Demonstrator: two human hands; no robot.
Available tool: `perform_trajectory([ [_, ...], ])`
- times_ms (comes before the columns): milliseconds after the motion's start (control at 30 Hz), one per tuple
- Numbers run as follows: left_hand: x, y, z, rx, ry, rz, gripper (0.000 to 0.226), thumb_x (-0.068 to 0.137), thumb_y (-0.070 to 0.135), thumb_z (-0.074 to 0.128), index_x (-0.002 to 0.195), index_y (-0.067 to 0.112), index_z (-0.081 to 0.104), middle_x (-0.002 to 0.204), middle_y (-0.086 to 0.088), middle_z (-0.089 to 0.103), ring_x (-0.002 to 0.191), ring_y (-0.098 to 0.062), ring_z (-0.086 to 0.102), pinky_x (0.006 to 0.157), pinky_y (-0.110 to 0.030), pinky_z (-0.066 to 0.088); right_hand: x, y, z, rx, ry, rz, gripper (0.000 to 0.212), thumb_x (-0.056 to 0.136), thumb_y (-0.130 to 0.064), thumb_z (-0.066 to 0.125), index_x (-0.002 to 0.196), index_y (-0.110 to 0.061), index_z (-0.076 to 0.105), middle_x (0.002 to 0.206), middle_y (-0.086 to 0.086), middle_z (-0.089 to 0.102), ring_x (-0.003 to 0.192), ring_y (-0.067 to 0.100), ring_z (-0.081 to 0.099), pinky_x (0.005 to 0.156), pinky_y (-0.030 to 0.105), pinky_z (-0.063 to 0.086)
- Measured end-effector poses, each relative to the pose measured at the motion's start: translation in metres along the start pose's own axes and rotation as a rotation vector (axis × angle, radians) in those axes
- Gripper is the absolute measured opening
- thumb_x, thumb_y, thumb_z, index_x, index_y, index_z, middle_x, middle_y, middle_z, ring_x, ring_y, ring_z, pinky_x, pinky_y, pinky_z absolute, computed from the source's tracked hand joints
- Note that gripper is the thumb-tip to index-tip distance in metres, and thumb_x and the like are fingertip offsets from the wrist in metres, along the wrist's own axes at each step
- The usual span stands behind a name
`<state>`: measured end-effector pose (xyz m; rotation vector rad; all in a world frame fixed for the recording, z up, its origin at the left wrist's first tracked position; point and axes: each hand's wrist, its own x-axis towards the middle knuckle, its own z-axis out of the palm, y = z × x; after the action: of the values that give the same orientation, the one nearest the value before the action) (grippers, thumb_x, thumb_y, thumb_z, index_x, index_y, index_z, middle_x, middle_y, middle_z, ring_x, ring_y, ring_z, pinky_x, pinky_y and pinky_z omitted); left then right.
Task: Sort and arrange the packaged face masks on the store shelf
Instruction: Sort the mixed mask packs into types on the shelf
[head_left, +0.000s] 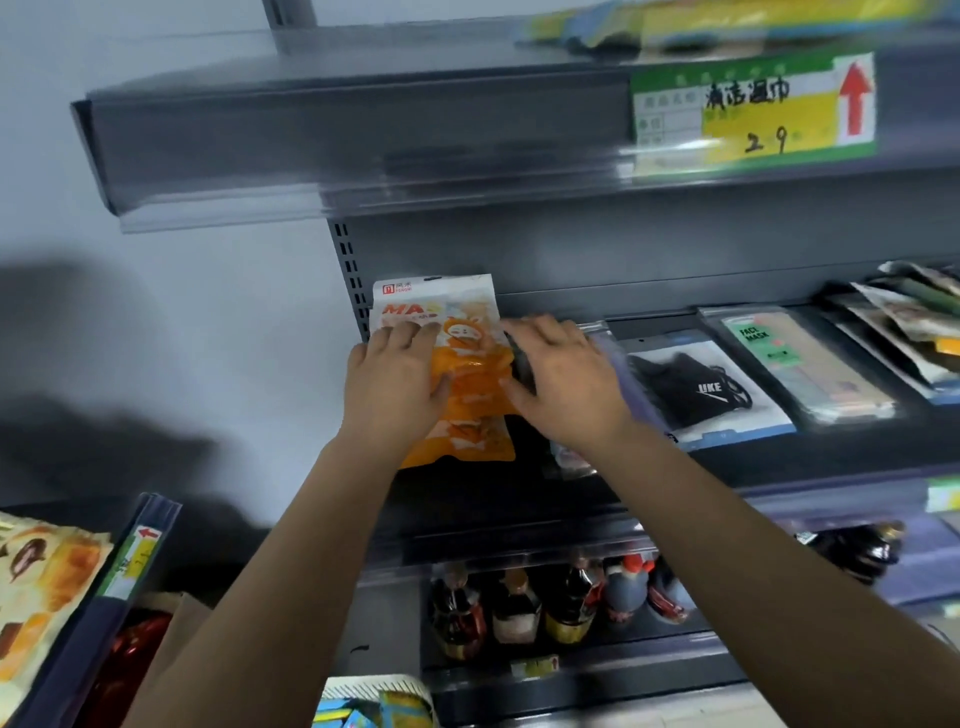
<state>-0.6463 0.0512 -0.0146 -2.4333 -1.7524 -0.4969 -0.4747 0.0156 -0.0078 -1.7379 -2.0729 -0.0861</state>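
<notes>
Right now, both hands: on one packet at the left end of the dark grey metal store shelf (857, 447).
Orange packet: an orange-and-white plastic face mask packet (467, 384) with a cartoon figure on the front, standing nearly upright with its white header card at the top, against the shelf's back panel.
Left hand: the left hand (395, 384) lies over the packet's left side, fingers spread across the printed front and thumb on the orange part; it grips that edge.
Right hand: the right hand (563, 382) is laid flat, fingers loosely extended, against the packet's right edge and over a dark item behind it; whether it pinches anything I cannot tell.
Black mask pack: a clear-fronted blue-edged packet holding a black cloth mask (701, 389) lies flat on the shelf just right of the right hand.
Green-label pack: a clear packet with a green "FACE MASK" label (800, 364) lies beside it, further right.
Far right: a leaning stack of dark and pale mask packets (904, 322), blurred.
Shelf above: a yellow-and-green price tag with a red arrow (753, 111) on its front rail.
Shelf below: a row of dark sauce bottles (550, 603).
Lower left: a printed bread-pattern bag (36, 582) on a neighbouring rack.
</notes>
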Motion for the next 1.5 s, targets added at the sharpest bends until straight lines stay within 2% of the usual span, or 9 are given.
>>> perform_trajectory([
  [100, -0.001, 0.020, -0.001, 0.078, -0.007, 0.088, 0.052, 0.093, 0.038, 0.047, 0.141, 0.019, 0.037, 0.143, -0.006, 0.042, 0.131, -0.029, 0.037, 0.104, -0.044, 0.030, -0.013, 0.011, -0.014, -0.181, -0.082, -0.003, 0.053, 0.089, -0.036, 0.053, 0.139, -0.025, 0.040, 0.139, 0.002, 0.045, 0.128, 0.027, 0.039, 0.102, 0.040, 0.031],
  [200, 0.001, 0.042, -0.001, 0.105, -0.033, 0.151, 0.050, 0.093, 0.039, 0.044, 0.139, 0.020, 0.037, 0.142, -0.004, 0.041, 0.130, -0.027, 0.037, 0.104, -0.042, 0.030, -0.025, 0.030, -0.027, -0.269, -0.146, 0.063, 0.048, 0.090, -0.036, 0.051, 0.135, -0.022, 0.042, 0.139, 0.002, 0.046, 0.128, 0.025, 0.039, 0.103, 0.039, 0.029],
  [300, 0.004, 0.069, 0.001, 0.115, -0.060, 0.204, 0.051, 0.094, 0.042, 0.042, 0.140, 0.021, 0.035, 0.141, -0.002, 0.042, 0.132, -0.027, 0.034, 0.106, -0.043, 0.028, -0.039, 0.052, -0.043, -0.322, -0.200, 0.143, 0.052, 0.089, -0.038, 0.053, 0.136, -0.020, 0.040, 0.137, 0.004, 0.047, 0.127, 0.026, 0.039, 0.103, 0.038, 0.028],
  [500, 0.009, 0.141, 0.002, 0.075, -0.061, 0.323, 0.049, 0.094, 0.041, 0.042, 0.140, 0.023, 0.034, 0.137, 0.000, 0.044, 0.126, -0.024, 0.038, 0.103, -0.039, 0.029, -0.078, 0.099, -0.078, -0.398, -0.205, 0.271, 0.049, 0.090, -0.038, 0.050, 0.134, -0.020, 0.041, 0.138, 0.005, 0.046, 0.128, 0.027, 0.039, 0.101, 0.039, 0.030],
  [900, -0.002, 0.302, 0.016, -0.030, -0.099, 0.489, 0.053, 0.094, 0.041, 0.043, 0.143, 0.026, 0.031, 0.141, 0.000, 0.041, 0.129, -0.025, 0.035, 0.103, -0.039, 0.027, -0.177, 0.198, -0.151, -0.421, -0.192, 0.532, 0.056, 0.092, -0.041, 0.048, 0.142, -0.020, 0.032, 0.143, 0.005, 0.042, 0.132, 0.028, 0.035, 0.105, 0.042, 0.029],
  [1500, 0.000, 0.497, 0.038, -0.107, -0.110, 0.632, 0.054, 0.094, 0.043, 0.042, 0.143, 0.023, 0.030, 0.142, -0.004, 0.040, 0.129, -0.027, 0.033, 0.102, -0.041, 0.027, -0.267, 0.325, -0.226, -0.506, -0.183, 0.688, 0.056, 0.093, -0.042, 0.044, 0.145, -0.025, 0.029, 0.146, 0.003, 0.036, 0.133, 0.027, 0.030, 0.103, 0.041, 0.030],
])
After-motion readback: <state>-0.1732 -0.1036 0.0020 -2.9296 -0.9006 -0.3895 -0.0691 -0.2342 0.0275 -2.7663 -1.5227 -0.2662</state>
